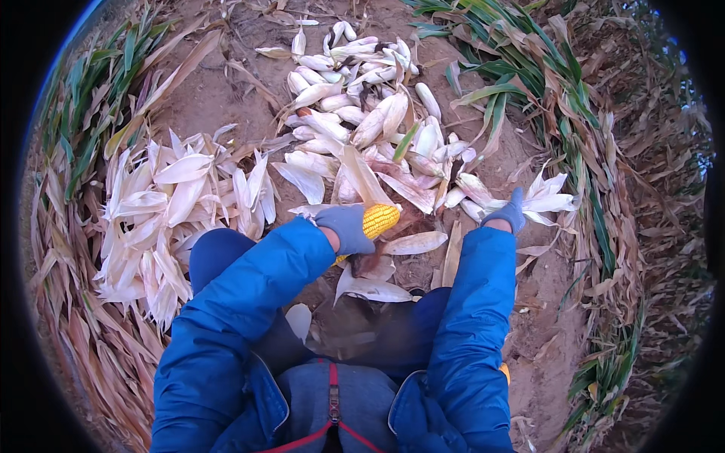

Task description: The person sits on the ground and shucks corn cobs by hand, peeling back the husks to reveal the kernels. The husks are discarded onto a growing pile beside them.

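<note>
My left hand point(346, 227), in a grey glove, is closed around a yellow ear of corn point(380, 219); a long pale husk leaf point(362, 170) rises beside the ear's upper end. Out to the right, my gloved right hand point(510, 213) is at a bunch of pale corn husks point(546, 197), which spread out beyond the fingers. Whether its fingers grip them is hard to tell. A heap of corn ears in pale husks point(368, 113) lies on the soil ahead of both hands. Loose husks point(416, 243) and brown corn silk lie between my hands.
A large pile of stripped husks point(170, 209) lies at the left, by my knee. Cut corn stalks with green and dry leaves point(107, 107) line the left side, and more stalks point(566, 96) line the right. Bare soil point(544, 340) shows beside my right sleeve.
</note>
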A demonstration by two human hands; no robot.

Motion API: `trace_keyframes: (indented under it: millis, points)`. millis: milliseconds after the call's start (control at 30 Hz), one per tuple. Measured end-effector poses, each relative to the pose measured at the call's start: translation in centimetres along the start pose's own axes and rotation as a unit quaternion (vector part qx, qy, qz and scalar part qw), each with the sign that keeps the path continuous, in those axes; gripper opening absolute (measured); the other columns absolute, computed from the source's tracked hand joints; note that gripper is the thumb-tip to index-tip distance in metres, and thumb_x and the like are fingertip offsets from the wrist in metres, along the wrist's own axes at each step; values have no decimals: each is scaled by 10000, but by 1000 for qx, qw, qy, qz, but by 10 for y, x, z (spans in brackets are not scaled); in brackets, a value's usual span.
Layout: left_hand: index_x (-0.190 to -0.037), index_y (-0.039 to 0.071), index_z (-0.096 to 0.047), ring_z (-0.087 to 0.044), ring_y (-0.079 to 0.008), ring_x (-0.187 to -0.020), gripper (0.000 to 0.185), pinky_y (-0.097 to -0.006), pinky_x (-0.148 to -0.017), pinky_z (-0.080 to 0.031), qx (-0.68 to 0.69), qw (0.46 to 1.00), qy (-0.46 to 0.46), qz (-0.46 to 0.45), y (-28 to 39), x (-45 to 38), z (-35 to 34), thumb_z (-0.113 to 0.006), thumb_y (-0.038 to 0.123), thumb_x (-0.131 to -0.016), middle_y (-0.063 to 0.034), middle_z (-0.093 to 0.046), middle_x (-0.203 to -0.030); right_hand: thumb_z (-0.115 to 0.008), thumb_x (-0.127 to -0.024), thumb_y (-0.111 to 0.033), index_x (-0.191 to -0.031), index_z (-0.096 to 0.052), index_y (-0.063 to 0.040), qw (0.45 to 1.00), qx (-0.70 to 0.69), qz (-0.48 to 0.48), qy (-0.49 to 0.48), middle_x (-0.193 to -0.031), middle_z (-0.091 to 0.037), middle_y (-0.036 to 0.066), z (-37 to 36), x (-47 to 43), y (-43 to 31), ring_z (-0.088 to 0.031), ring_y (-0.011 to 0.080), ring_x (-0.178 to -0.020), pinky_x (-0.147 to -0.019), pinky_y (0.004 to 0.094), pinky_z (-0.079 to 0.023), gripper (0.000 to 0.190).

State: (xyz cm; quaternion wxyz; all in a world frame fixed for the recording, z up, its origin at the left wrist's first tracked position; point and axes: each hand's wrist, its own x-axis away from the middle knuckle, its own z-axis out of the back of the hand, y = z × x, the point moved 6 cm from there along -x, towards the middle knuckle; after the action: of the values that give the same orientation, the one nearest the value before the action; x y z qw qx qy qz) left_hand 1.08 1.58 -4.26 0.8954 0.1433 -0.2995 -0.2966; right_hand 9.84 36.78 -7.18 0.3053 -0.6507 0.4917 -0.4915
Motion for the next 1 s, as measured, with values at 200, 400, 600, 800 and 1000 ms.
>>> trace_keyframes:
  millis: [200, 400, 600, 800, 1000]
  points:
    - [-1064, 21, -598, -630, -330, -900, 672, -404, -798, -485, -39, 997, -69, -21, 10, -1, -19, -713, 499, -605, -199, -638, -975, -792, -674, -353, -1319, -349, 47, 678, 344, 234, -605, -1271, -470, 197, -124, 247, 51, -490, 301, -1131, -975, 359, -384, 879]
    - [-1081, 31, -554, -626, -337, -893, 656, -398, -786, -487, 7, 1000, -13, -17, 3, 2, -1, -717, 462, -613, -197, -632, -970, -776, -664, -408, -1206, -514, -6, 676, 349, 252, -598, -1244, -505, 188, -121, 222, 35, -528, 297, -1110, -938, 369, -430, 724]
    - [-1116, 37, -534, -621, -346, -892, 659, -405, -788, -487, 70, 995, 63, -20, 6, -5, 11, -707, 431, -617, -195, -625, -988, -810, -554, -484, -1320, -387, 67, 643, 442, 224, -583, -1329, -425, 262, -91, 154, 57, -444, 350, -1226, -1012, 359, -373, 1033]
    - [-1135, 55, -526, -617, -347, -900, 638, -413, -788, -487, 62, 987, 124, -83, 20, 8, 24, -695, 417, -637, -189, -622, -1000, -751, -656, -471, -1293, -454, 13, 572, 516, 131, -624, -1193, -564, 209, -86, 184, 52, -561, 285, -1092, -922, 344, -434, 853]
    - [-1127, 85, -532, -615, -330, -899, 566, -415, -772, -489, -14, 987, 139, -82, 30, 13, 24, -685, 372, -663, -173, -618, -969, -661, -801, -343, -1117, -613, -24, 598, 492, 261, -576, -986, -656, 173, -86, 190, 54, -634, 256, -897, -784, 327, -479, 451]
